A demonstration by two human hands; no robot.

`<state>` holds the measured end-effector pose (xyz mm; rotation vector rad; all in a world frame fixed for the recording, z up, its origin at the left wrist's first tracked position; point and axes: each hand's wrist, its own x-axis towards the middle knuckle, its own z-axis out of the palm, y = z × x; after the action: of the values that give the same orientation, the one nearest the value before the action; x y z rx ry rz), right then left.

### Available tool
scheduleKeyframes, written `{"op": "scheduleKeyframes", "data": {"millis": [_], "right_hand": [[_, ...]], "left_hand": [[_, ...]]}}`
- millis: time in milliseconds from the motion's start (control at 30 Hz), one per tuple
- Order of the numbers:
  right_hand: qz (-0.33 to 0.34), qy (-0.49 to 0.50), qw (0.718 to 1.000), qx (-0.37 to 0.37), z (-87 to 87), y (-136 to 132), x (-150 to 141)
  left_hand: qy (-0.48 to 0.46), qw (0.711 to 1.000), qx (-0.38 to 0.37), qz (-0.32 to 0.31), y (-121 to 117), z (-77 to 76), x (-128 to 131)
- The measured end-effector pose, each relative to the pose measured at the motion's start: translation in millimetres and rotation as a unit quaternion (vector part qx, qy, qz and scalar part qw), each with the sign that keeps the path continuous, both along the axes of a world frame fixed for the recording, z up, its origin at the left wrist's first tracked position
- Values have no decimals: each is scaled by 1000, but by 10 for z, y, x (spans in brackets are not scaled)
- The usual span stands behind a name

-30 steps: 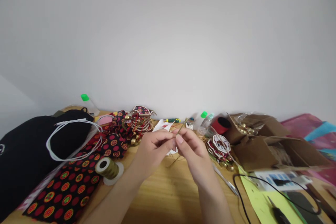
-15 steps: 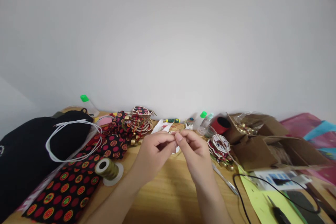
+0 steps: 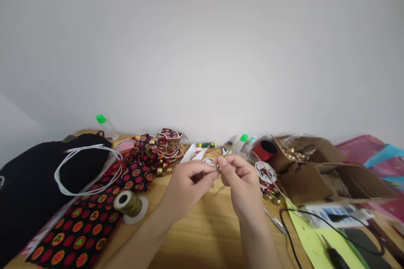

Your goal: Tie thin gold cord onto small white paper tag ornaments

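My left hand [image 3: 192, 185] and my right hand [image 3: 241, 180] meet above the middle of the wooden table [image 3: 198, 235]. Thumbs and forefingers of both are pinched close together on thin gold-brown cord [image 3: 217, 191], whose loose ends hang below the fingertips. Just behind the fingers shows part of a white round piece with a dark drawing [image 3: 209, 161]; whether the cord joins it I cannot tell. To the right of my right hand lies a stack of octagonal pendants [image 3: 265, 172] with gold bells [image 3: 275, 199]. A spool of olive thread [image 3: 129, 204] stands left of my left forearm.
Patterned black-and-red cloth [image 3: 78, 231] and a coil of white cord [image 3: 59, 176] lie at left. More pendants [image 3: 170, 134], a screwdriver [image 3: 206, 145] and green-capped bottles [image 3: 243, 138] line the wall. Cardboard boxes [image 3: 296, 183], tweezers [image 3: 276, 220] and a black-cabled tool [image 3: 336, 256] are at right.
Both hands have shifted slightly right, and my right hand has turned a little. The cord ends and the white round piece show more clearly now.
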<state>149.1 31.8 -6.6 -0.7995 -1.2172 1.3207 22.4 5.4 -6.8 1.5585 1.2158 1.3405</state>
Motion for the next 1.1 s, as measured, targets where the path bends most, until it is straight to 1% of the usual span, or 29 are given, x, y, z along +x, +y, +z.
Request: {"op": "scheduleKeyframes", "data": {"millis": [200, 467, 767, 1000, 1100], "right_hand": [[22, 46, 999, -18, -5, -7, -3], [-2, -7, 1000, -5, -27, 7, 6], [3, 1, 1000, -19, -39, 15, 0], [14, 6, 1000, -22, -44, 30, -3], [10, -7, 1000, -20, -49, 39, 13]], "left_hand": [[-8, 1000, -7, -13, -7, 0, -3], [-3, 1000, -7, -8, -8, -7, -1], [2, 1000, 5, 3, -2, -5, -16], [-3, 1000, -5, 12, -2, 6, -4], [-5, 1000, -13, 11, -5, 18, -4]]}}
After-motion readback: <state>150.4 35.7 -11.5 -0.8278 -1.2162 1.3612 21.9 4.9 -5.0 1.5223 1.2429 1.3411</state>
